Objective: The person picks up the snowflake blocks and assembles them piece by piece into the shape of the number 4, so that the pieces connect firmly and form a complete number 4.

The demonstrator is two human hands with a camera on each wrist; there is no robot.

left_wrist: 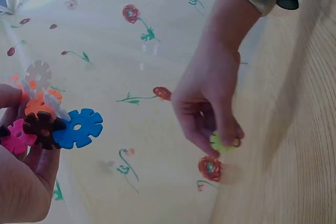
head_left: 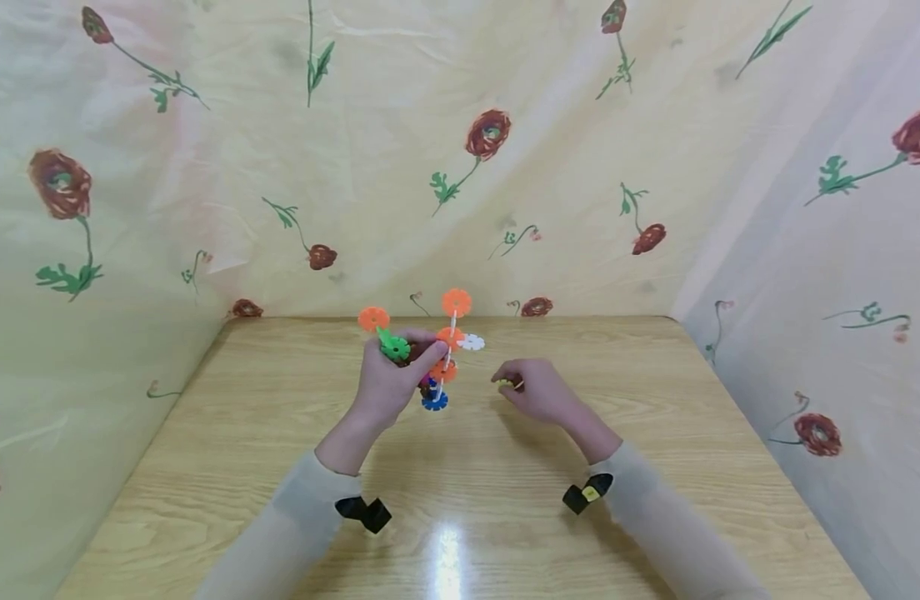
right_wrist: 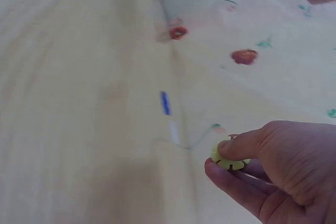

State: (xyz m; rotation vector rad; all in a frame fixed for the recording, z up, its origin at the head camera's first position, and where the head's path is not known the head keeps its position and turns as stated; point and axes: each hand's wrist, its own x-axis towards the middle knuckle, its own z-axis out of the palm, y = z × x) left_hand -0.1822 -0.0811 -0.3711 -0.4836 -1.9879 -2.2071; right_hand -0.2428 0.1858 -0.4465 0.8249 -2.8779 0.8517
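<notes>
My left hand (head_left: 388, 375) grips a cluster of interlocking notched plastic discs (head_left: 447, 367), held above the table. Orange, green and white discs show at its top and sides, with a blue disc (left_wrist: 79, 128) at the bottom. The left wrist view also shows a brown disc (left_wrist: 45, 130) and a pink disc (left_wrist: 18, 136) close to the palm. To the right, apart from the cluster, my right hand (head_left: 537, 390) pinches one yellow notched disc (right_wrist: 231, 162) between thumb and fingers. Part of that disc is hidden by the thumb.
Both hands are over a wood-grain table (head_left: 460, 467). Flowered cloth (head_left: 400, 167) hangs behind its back edge and along both sides. A strap with a small black device sits on each wrist.
</notes>
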